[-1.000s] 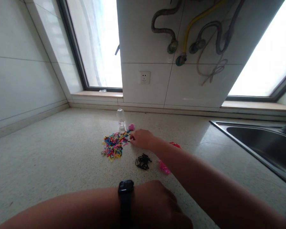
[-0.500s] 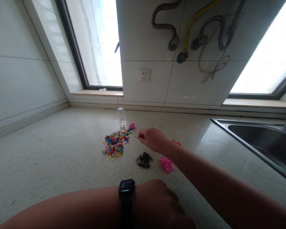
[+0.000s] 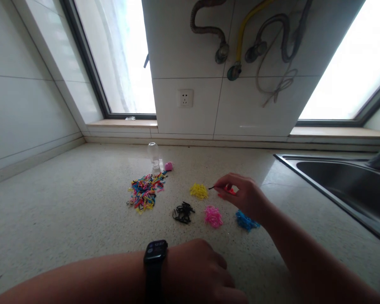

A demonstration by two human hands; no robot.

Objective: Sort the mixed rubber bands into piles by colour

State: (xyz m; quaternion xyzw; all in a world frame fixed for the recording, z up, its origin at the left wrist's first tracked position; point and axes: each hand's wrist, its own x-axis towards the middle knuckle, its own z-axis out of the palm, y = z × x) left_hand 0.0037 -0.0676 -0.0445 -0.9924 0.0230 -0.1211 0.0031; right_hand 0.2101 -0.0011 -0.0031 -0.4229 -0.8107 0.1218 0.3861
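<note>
A mixed heap of small coloured rubber bands (image 3: 145, 192) lies on the speckled counter (image 3: 66, 202). To its right sit sorted little piles: yellow bands (image 3: 199, 191), black bands (image 3: 183, 212), pink bands (image 3: 213, 216), blue bands (image 3: 246, 221) and red bands (image 3: 228, 192) half hidden by my right hand. My right hand (image 3: 240, 195) hovers over the red pile, its fingertips pinched on a small dark band. My left hand (image 3: 199, 274), with a black watch on the wrist, rests near the front edge with its fingers curled and hidden.
A small clear bottle (image 3: 153, 155) and a pink cap (image 3: 168, 166) stand behind the mixed heap. A steel sink (image 3: 342, 185) fills the right side. Tiled wall with a socket (image 3: 185, 98) and hoses (image 3: 240, 42) rises at the back, between two windows.
My right hand has drawn back from the mixed heap and swung right to the red pile, pinching a band. The yellow and blue piles have come into view. My left hand stays put.
</note>
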